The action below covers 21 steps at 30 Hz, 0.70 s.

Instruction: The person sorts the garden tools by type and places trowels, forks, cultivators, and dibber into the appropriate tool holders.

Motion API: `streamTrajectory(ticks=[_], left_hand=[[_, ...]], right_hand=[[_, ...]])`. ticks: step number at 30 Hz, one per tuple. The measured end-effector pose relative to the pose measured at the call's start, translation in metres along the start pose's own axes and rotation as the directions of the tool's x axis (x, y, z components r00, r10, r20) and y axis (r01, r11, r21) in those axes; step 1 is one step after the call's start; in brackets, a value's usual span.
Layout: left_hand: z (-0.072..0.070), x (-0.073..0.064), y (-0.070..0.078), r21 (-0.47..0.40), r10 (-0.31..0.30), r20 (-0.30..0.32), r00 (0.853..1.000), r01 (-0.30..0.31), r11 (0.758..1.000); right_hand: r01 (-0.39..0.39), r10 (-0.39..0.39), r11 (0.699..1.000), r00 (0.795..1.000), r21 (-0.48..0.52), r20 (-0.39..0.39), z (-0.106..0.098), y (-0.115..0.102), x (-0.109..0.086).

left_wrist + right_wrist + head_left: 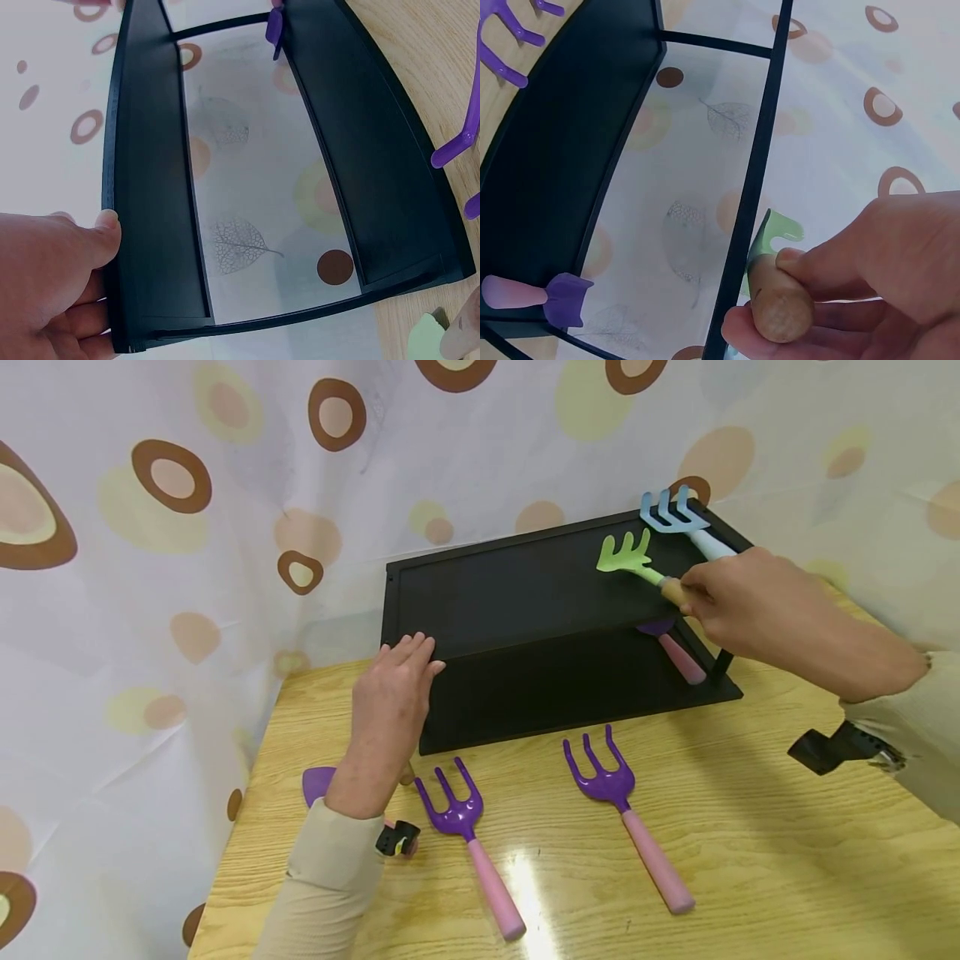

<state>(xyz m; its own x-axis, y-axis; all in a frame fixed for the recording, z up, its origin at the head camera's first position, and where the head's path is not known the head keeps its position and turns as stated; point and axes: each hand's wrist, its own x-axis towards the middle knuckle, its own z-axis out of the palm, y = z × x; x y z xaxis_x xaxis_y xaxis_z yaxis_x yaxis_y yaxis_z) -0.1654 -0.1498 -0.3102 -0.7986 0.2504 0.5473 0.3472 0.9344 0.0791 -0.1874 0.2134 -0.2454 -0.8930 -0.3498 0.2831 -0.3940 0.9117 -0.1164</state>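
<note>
My right hand (731, 597) grips the wooden handle of a light green hand rake (626, 558), its tines over the right part of the black two-tier shelf (510, 589). Beside it a light blue hand rake (675, 518) lies at the shelf's back right corner, its handle partly behind my hand. My left hand (393, 697) rests on the top tier's front left corner, fingers extended over the surface and thumb (107, 229) at the front edge. On the lower tier, at the right end, is a purple trowel with a pink handle (682, 658).
Two purple hand forks with pink handles, one left (457, 817) and one right (611, 781), lie on the wooden table (570, 860) before the shelf. A purple-bladed tool (317, 783) and a light green tool (426, 337) are partly hidden by my left arm. A patterned curtain (247, 493) hangs behind.
</note>
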Motion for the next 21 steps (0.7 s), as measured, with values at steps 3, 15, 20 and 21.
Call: streamTrajectory(ticks=[3, 15, 20, 21], left_hand=[[0.000, 0.000, 0.000, 0.007, 0.001, 0.000, 1.000, -0.001, 1.000], [-0.001, 0.001, 0.002, 0.017, -0.018, 0.013, 1.000, 0.018, 1.000], [-0.001, 0.001, 0.002, 0.023, -0.018, 0.012, 1.000, 0.018, 1.000], [-0.001, 0.001, 0.002, 0.024, -0.018, 0.013, 1.000, 0.017, 1.000]], right_hand=[[-0.005, 0.005, 1.000, 1.000, 0.001, 0.031, 0.000, -0.002, 0.007], [-0.034, 0.034, 0.999, 0.999, -0.019, 0.023, 0.000, -0.007, 0.028], [-0.034, 0.035, 0.999, 0.999, -0.019, 0.024, 0.000, -0.008, 0.037], [-0.038, 0.038, 0.999, 0.999, -0.017, 0.027, 0.001, -0.008, 0.039]])
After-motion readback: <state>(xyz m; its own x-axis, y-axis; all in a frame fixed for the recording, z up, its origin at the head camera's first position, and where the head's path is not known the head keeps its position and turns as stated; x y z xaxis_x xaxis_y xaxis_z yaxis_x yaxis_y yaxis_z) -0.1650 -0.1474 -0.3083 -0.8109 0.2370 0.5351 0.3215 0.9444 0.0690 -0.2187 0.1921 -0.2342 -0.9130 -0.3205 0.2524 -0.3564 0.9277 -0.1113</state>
